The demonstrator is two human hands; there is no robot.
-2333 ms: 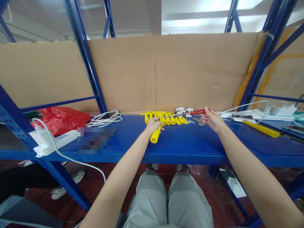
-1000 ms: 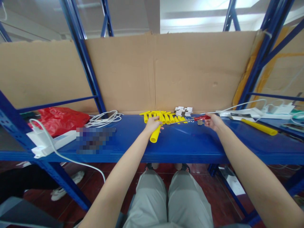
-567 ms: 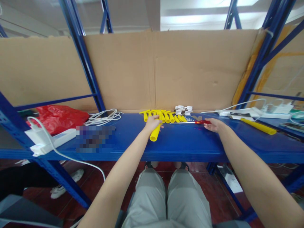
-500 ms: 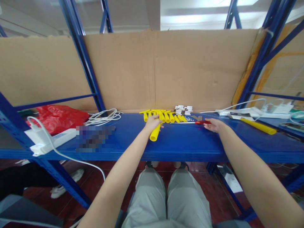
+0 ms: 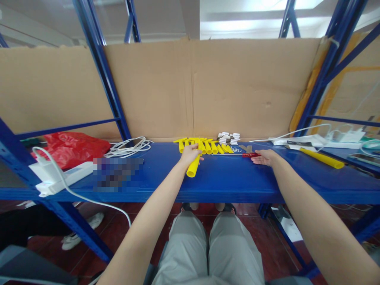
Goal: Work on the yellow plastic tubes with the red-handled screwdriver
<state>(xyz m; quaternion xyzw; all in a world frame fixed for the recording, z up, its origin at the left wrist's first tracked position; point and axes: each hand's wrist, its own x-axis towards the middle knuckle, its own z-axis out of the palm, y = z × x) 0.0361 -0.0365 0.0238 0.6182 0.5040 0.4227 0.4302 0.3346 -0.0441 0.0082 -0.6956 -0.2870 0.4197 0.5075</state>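
Note:
My left hand [image 5: 190, 154] is closed around a yellow tube [image 5: 192, 168], whose open round end points toward me. Just behind it, several more yellow tubes [image 5: 214, 149] lie in a row. A screwdriver [image 5: 248, 154] with a red handle lies on the blue shelf, its thin shaft pointing left. My right hand [image 5: 263, 157] is beside the handle's right end with fingers stretched out and apart; whether the fingertips touch the handle I cannot tell. Smaller yellow pieces [image 5: 225, 149], tiny pale parts [image 5: 236, 150] and stacked white pieces [image 5: 228, 138] lie beyond the screwdriver.
On the left are a red plastic bag [image 5: 74, 148], a white power strip [image 5: 71, 176] and a coiled white cable [image 5: 132, 147]. A long yellow piece [image 5: 322, 158] lies at right near another power strip [image 5: 341, 144]. Cardboard [image 5: 237, 87] backs the blue shelf [image 5: 225, 182].
My right hand has let go of the screwdriver's red handle, and its fingers have opened. The left hand keeps its hold on the yellow tube.

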